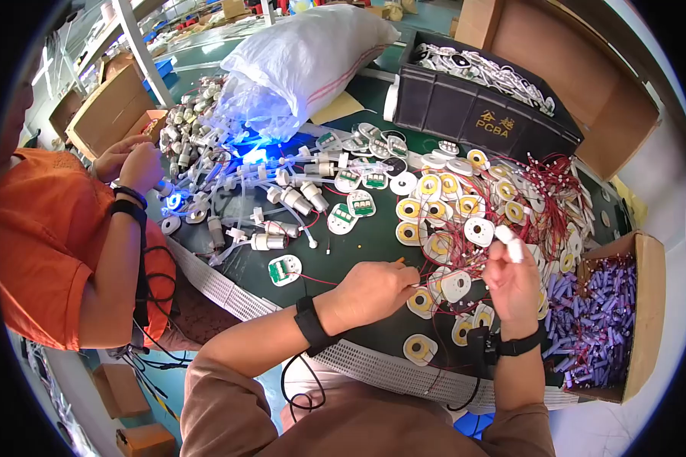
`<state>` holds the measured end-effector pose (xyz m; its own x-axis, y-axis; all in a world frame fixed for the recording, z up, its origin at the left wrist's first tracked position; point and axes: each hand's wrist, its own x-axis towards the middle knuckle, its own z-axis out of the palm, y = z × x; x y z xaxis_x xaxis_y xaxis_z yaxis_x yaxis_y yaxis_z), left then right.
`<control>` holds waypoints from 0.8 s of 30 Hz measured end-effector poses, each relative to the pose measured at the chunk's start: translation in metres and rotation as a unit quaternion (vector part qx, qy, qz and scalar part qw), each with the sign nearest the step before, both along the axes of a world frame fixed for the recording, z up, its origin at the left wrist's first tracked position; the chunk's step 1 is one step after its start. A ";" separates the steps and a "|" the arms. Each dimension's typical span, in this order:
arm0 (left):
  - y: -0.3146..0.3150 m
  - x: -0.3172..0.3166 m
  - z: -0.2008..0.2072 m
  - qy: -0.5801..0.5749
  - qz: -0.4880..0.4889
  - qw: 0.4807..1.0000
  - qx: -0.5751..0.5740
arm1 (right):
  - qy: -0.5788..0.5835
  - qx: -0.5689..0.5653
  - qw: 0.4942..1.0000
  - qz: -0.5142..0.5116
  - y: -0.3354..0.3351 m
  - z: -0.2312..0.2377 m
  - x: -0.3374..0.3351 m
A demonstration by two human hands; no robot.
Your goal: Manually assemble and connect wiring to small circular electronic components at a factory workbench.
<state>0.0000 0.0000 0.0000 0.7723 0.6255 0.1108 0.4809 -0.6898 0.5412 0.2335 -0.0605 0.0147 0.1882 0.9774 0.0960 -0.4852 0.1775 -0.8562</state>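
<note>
My left hand (373, 291) is closed, palm down, over the green mat. A thin red wire runs to it from a white round part with a green circuit board (285, 270), and a small orange tip shows beside its fingers. What it grips is hidden. My right hand (512, 286) is raised with bent fingers, white covers on its fingertips. Its thumb and fingers come together near red wires, but what lies between them is too small to make out. A white disc (479, 231) lies just beyond those fingertips. White discs with yellow rings (420, 349) and red leads surround both hands.
A cardboard box of purple cylindrical cells (648, 320) stands at right. A black bin (465, 107) of white parts is at the back, beside a white sack (312, 53). Small motors with tubing (269, 241) pile up at left, where a person in orange (68, 244) works.
</note>
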 end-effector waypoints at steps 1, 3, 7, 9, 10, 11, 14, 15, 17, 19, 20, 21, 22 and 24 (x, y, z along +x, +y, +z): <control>0.004 0.000 0.001 -0.033 -0.010 0.999 -0.021 | 0.023 0.001 0.999 -0.024 -0.002 0.006 -0.001; 0.024 -0.004 0.003 -0.067 -0.017 0.997 -0.034 | 0.024 0.052 0.998 -0.016 -0.005 0.016 0.001; 0.074 -0.020 -0.021 -0.065 0.110 0.973 0.193 | -0.347 0.092 0.913 -0.196 -0.021 0.020 0.001; 0.106 -0.020 -0.044 0.047 0.126 0.953 0.272 | -0.310 0.070 0.923 -0.218 -0.027 0.019 0.006; 0.111 -0.018 -0.043 0.061 0.118 0.956 0.263 | -0.282 0.073 0.936 -0.200 -0.031 0.020 0.007; 0.115 -0.017 -0.042 0.073 0.110 0.958 0.254 | -0.253 0.075 0.947 -0.182 -0.033 0.021 0.009; 0.122 -0.006 -0.046 0.148 0.085 0.968 0.183 | -0.193 0.059 0.970 -0.138 -0.044 0.022 0.018; 0.123 -0.006 -0.045 0.148 0.091 0.968 0.183 | -0.193 0.061 0.970 -0.133 -0.042 0.023 0.018; 0.125 -0.003 -0.046 0.188 0.085 0.961 0.183 | -0.171 0.069 0.974 -0.133 -0.040 0.023 0.015; 0.128 0.001 -0.043 0.187 0.088 0.963 0.175 | -0.175 0.067 0.967 -0.174 -0.034 0.021 0.015; 0.130 0.003 -0.041 0.207 0.092 0.959 0.167 | -0.153 0.079 0.975 -0.141 -0.034 0.017 0.025; 0.132 0.005 -0.040 0.227 0.096 0.956 0.159 | -0.132 0.090 0.981 -0.108 -0.034 0.017 0.029; 0.133 0.006 -0.040 0.226 0.097 0.956 0.161 | -0.133 0.092 0.981 -0.109 -0.033 0.017 0.030; 0.135 0.006 -0.041 0.231 0.105 0.952 0.170 | -0.170 0.059 0.976 -0.125 -0.032 0.017 0.027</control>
<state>0.0055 0.1347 -0.0408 0.6495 0.7602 0.0140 0.7603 -0.6496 0.0009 0.2605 -0.0922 0.0319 0.3576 0.8831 0.3037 -0.1045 0.3610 -0.9267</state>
